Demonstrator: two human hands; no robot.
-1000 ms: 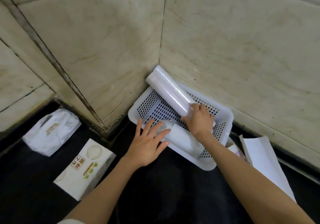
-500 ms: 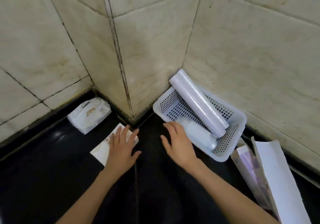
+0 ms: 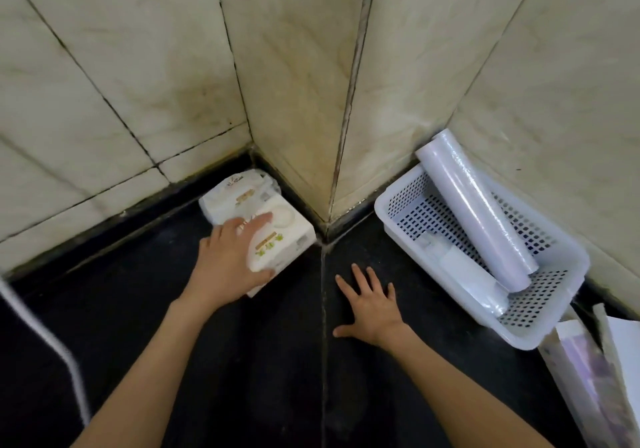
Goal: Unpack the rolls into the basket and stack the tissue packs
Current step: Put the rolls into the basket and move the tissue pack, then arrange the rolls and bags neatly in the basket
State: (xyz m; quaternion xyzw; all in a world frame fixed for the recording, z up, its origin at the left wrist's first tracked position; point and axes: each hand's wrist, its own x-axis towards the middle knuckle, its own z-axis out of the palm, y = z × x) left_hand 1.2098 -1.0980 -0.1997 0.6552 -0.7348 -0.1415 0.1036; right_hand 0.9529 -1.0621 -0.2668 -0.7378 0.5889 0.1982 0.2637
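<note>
White perforated plastic basket (image 3: 568, 264) against tiled wall, holds two rolls: long glossy film-wrapped roll (image 3: 476, 210) leaning over rim, shorter roll (image 3: 472, 283) flat beneath it. Left hand (image 3: 228, 260) clamped on boxy white tissue pack (image 3: 285, 239), which overlaps softer crinkled tissue pack (image 3: 237, 194) in wall corner. Right hand (image 3: 372, 304) splayed flat on black floor (image 3: 242, 361), holding nothing. Torn wrapper (image 3: 588, 371) beside basket.

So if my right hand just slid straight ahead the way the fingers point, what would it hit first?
Probably the wall corner. The right hand lies flat on the dark floor, fingers aimed up and slightly left; bare floor lies between. The basket sits off to its right.
</note>
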